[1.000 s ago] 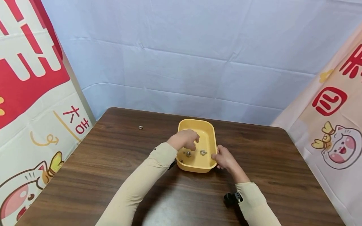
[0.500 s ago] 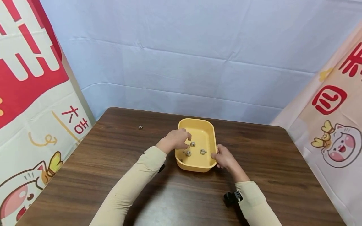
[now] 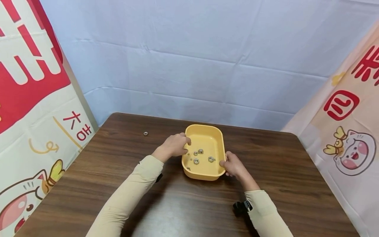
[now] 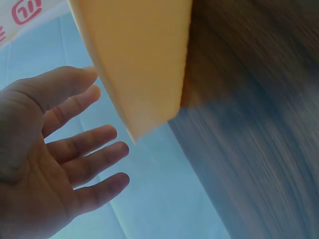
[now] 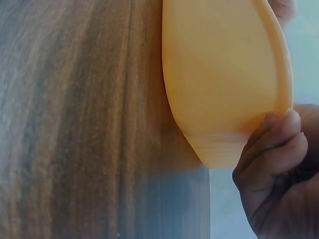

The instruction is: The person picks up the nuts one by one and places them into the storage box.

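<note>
A yellow rectangular bin (image 3: pixel 204 174) stands on the wooden table, with several metal hex nuts (image 3: pixel 211 159) of different sizes scattered on its floor. My left hand (image 3: pixel 172 145) is at the bin's left rim, its fingertips just over the edge in the head view. From the left wrist, the left fingers (image 4: pixel 94 164) look spread and loosely bent, with nothing in them, beside the bin's outer wall (image 4: pixel 144 55). At the opposite side, my right hand (image 3: pixel 235 165) grips the bin's right wall, thumb over the rim; its fingers (image 5: pixel 274 144) curl against the outside.
One more hex nut (image 3: pixel 145 133) lies on the table (image 3: pixel 124 158) toward the far left. A pale blue cloth (image 3: pixel 189 65) hangs behind the table's back edge. Printed cloths hang at the left (image 3: pixel 32 138) and right (image 3: pixel 334 171).
My left hand has drawn back leftward from over the bin's middle to its left rim, uncovering more nuts. The right hand keeps its grip, and the bin has barely moved.
</note>
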### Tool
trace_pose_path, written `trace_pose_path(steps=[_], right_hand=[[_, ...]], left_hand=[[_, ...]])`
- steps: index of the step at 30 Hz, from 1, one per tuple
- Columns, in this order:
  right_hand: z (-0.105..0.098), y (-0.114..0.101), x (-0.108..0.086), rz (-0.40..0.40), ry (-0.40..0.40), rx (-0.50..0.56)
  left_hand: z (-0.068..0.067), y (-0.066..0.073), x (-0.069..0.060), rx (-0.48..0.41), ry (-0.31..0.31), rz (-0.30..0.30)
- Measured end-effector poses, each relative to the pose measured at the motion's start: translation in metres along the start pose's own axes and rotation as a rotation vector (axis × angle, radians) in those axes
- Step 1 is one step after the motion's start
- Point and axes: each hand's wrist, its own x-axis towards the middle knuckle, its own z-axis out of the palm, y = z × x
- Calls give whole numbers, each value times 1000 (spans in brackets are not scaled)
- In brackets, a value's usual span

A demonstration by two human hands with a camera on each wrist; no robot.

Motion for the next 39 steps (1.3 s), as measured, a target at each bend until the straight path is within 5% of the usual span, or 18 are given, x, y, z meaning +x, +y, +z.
trace_pose_path(steps=[7, 27, 39], right_hand=[[0, 0, -1, -4, -2, 4], [2, 2, 2, -4, 0, 6], [2, -1, -1, -2, 30, -14]], left_hand=[[0, -16, -11, -24, 57, 22], [9, -55, -27, -46, 24, -87], [15, -67, -39, -41, 12, -137]])
